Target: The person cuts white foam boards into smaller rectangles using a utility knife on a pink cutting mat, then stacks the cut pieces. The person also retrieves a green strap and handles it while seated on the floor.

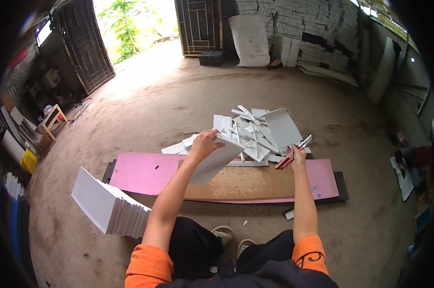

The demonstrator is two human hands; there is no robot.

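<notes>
My left hand [206, 145] is closed on the upper edge of a white foam-like sheet [216, 162], holding it tilted above a long brown board [250, 180]. In my right hand [298, 156] is a red utility knife [285, 160], over the board's right part; a silvery-white piece juts out beyond the fist, and I cannot tell whether it belongs to the knife. The brown board lies on a longer pink mat [140, 168]. Just past the mat is a heap of white offcuts [250, 132]. To the left of my legs stands a stack of white sheets [123, 213].
Small white scraps [289, 214] lie on the floor near my shoes [222, 235]. A dark door [85, 45] stands open at the far left. A white sack [249, 41] and piled white material [298, 24] line the far wall. A small wooden stand [53, 122] is at left.
</notes>
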